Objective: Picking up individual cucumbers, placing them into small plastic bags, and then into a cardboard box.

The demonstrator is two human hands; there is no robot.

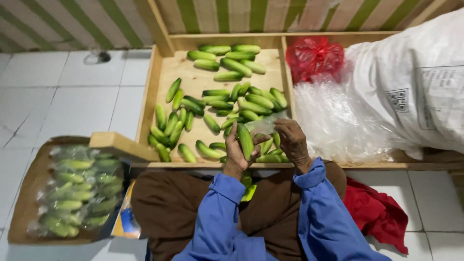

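We see a smooth green cucumber (245, 141) standing almost upright in the left hand (236, 153), whose fingers are wrapped around its lower half, just above the near edge of a shallow, pale wooden tray (153, 79). The right hand (293, 141) is beside it, fingers curled and pinched on a thin clear plastic bag (263, 126) that touches the cucumber's upper end. Both hands are lifted in front of the person's chest, wrists bent, with blue sleeves (316, 212) running back toward the camera over a brown lap (169, 205).

The tray holds many loose green cucumbers (212, 104), scattered singly and in small heaps across its left compartment. Its right compartment, past a wooden divider, holds a heap of crumpled clear plastic bags (333, 121), a bunched red plastic bag (313, 57) and part of a large white woven sack (411, 82).

To the left, near the person's knee, a flat brown cardboard box (29, 193) holds cucumbers already sealed in clear bags (79, 195). A red cloth (379, 212) lies on the floor by the right side. The floor is white tile (72, 106), and behind the tray hangs a green and beige striped cloth (241, 14).
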